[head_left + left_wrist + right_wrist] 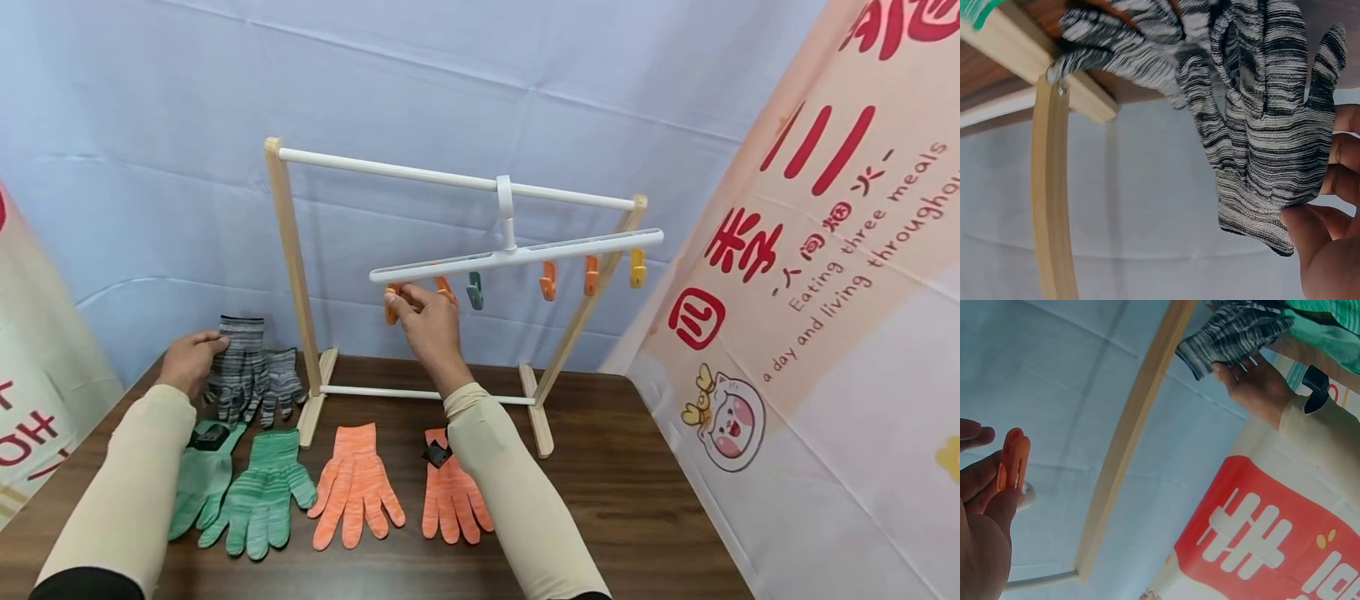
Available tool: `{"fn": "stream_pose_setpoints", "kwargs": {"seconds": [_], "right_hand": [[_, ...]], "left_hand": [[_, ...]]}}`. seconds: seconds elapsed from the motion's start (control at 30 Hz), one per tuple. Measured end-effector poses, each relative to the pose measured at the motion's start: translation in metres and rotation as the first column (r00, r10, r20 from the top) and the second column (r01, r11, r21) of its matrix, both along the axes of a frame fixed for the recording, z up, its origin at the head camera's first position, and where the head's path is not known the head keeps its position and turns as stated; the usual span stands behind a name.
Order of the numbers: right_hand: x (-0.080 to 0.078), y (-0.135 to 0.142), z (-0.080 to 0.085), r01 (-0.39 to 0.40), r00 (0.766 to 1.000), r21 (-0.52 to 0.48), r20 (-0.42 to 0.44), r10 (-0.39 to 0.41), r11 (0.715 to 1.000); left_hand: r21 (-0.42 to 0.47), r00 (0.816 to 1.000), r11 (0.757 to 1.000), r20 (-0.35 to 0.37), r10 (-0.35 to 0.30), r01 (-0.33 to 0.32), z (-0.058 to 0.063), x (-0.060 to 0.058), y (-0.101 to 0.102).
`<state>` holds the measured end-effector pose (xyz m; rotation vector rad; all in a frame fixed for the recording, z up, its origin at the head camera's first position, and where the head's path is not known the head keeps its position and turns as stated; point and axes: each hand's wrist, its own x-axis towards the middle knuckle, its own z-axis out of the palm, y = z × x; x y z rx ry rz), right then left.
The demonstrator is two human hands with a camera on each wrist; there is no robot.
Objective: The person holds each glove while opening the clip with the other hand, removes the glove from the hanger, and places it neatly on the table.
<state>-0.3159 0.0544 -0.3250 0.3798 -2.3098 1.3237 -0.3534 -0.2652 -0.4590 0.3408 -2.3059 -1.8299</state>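
Note:
At the back left, my left hand (189,360) pinches the cuff of a grey-and-black striped knit glove (242,358). In the left wrist view the glove (1285,147) hangs by its cuff from the thumb (1307,231) and fingers, its own fingers pointing toward the table. A second striped glove (283,379) is beside it, by the rack's left foot. My right hand (435,329) is up at the left end of a white clip hanger (577,247), pinching the outermost orange clip (391,305). The right wrist view shows this clip (1015,461) between thumb and fingers.
The hanger hooks over the top rail (390,171) of a wooden rack (288,242), with more coloured clips (475,292) under it. Two green gloves (262,492) and two orange gloves (356,487) lie along the table front (615,508). A pale cloth (375,75) hangs behind.

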Motion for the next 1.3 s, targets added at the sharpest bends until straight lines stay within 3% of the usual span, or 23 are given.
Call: {"fn": "stream_pose_setpoints", "kwargs": {"seconds": [0.1,0.2,0.43,0.63,1.07,1.3], "right_hand": [[0.0,0.0,0.0,0.001,1.0,0.007,-0.002,-0.001,1.0],[0.0,0.0,0.0,0.003,1.0,0.004,0.0,-0.003,1.0],[0.001,0.002,0.0,0.003,1.0,0.003,-0.001,-0.003,1.0],[0.002,0.003,-0.001,0.003,1.0,0.003,0.005,-0.003,1.0],[0.002,0.004,-0.004,0.0,1.0,0.009,-0.002,0.0,1.0],[0.001,0.005,-0.004,0.013,1.0,-0.002,-0.004,-0.013,1.0]], "left_hand": [[-0.044,0.987,0.994,0.128,-0.098,0.105,-0.022,-0.036,-0.034],[-0.062,0.984,0.99,0.135,-0.116,0.125,-0.035,-0.049,-0.043],[-0.147,0.989,0.985,0.13,-0.068,0.088,-0.032,-0.046,-0.037],[-0.231,0.986,0.966,0.14,-0.088,0.119,-0.035,-0.046,-0.043],[-0.256,0.983,0.961,0.171,-0.063,0.106,-0.049,-0.041,-0.052],[-0.252,0.979,0.958,0.18,-0.092,0.136,-0.049,-0.041,-0.056]]}}
